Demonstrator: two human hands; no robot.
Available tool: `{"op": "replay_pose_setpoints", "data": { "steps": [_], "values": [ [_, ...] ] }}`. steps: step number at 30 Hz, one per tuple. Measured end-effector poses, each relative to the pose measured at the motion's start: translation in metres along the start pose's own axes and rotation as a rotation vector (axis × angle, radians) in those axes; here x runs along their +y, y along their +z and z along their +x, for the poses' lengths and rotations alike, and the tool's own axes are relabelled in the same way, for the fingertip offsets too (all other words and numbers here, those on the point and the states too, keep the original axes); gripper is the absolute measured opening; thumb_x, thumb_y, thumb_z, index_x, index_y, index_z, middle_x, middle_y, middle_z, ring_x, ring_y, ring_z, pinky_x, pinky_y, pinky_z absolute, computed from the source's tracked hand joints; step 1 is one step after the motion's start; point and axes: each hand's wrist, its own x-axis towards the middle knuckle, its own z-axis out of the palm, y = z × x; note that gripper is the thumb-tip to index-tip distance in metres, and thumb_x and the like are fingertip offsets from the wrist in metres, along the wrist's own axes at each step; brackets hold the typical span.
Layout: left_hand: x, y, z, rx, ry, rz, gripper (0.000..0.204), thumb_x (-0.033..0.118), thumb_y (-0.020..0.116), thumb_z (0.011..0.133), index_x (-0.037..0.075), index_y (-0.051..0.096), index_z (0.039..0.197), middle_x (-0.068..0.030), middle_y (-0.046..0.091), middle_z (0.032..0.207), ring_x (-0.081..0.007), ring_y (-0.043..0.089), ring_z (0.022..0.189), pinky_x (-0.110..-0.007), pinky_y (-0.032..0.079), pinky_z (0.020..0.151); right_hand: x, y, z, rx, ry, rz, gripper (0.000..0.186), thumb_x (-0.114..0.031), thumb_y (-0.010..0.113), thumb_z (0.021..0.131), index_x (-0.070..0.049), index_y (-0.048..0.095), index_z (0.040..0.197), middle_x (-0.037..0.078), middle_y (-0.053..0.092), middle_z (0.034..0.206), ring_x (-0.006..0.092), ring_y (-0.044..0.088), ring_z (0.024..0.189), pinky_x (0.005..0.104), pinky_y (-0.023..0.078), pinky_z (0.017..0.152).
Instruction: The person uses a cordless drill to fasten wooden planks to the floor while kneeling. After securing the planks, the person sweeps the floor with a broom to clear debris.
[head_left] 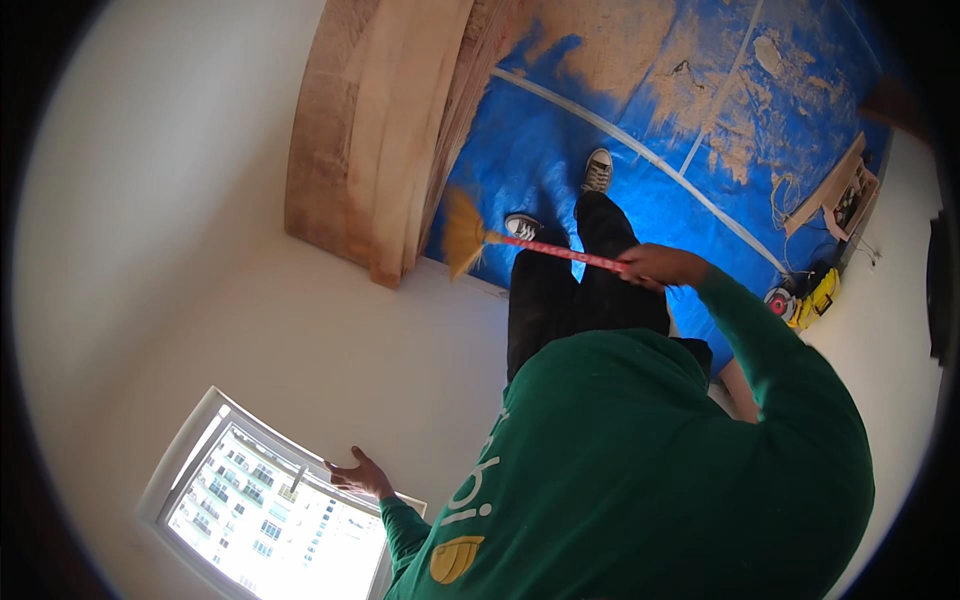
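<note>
My right hand is closed round the end of a broom's red handle. The handle runs leftward across my legs to yellow bristles, which look blurred. These bristles are close to the stacked wooden boards at the left. My left hand is raised at the lower left, its fingers apart and holding nothing. It is beside the frame of a bright window; whether it touches the frame I cannot tell.
Tall wooden boards lean against the white wall. Blue sheeting with pale tape seams and brown dust covers the floor. At the right are an open wooden box with cables and a yellow power tool.
</note>
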Motion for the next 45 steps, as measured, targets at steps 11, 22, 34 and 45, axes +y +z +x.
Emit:
{"op": "replay_pose_setpoints", "data": {
  "steps": [11,22,34,45],
  "values": [
    [-0.001,0.0,0.001,-0.051,0.018,0.051,0.091,0.052,0.079,0.086,0.015,0.038,0.158,-0.0212,0.046,0.132,-0.0408,0.043,0.127,-0.065,0.036,0.108,-0.012,-0.036,0.264,0.357,-0.256,0.419,0.016,-0.014,0.066,0.098,-0.005,0.064,0.084,0.003,0.056,0.067,0.0113,0.048,0.044,0.0306,0.035,0.04],
    [-0.008,0.006,0.0,-0.02,-0.01,0.041,0.089,0.061,0.076,0.086,0.018,0.041,0.155,-0.0208,0.046,0.128,-0.0395,0.046,0.122,-0.064,0.041,0.103,0.043,0.032,0.11,0.528,-0.284,0.369,0.012,-0.02,0.059,0.105,-0.008,0.06,0.107,-0.003,0.051,0.069,0.0078,0.043,0.042,0.0256,0.035,0.038],
    [-0.009,0.008,-0.001,-0.024,0.001,0.061,0.093,0.062,0.076,0.086,0.014,0.04,0.157,-0.0197,0.047,0.129,-0.0396,0.045,0.126,-0.065,0.039,0.106,0.056,0.021,0.122,0.059,0.144,0.289,0.015,-0.02,0.067,0.099,-0.006,0.066,0.099,-0.003,0.054,0.071,0.0012,0.046,0.047,0.0179,0.038,0.04],
    [-0.019,0.011,0.001,-0.031,0.028,0.089,0.094,0.063,0.076,0.086,0.011,0.04,0.155,-0.0213,0.046,0.128,-0.042,0.043,0.124,-0.067,0.04,0.104,-0.015,-0.03,0.242,0.64,-0.567,0.592,0.019,-0.023,0.064,0.102,-0.007,0.059,0.091,-0.001,0.051,0.07,0.011,0.047,0.046,0.031,0.035,0.038]
  ]
}}
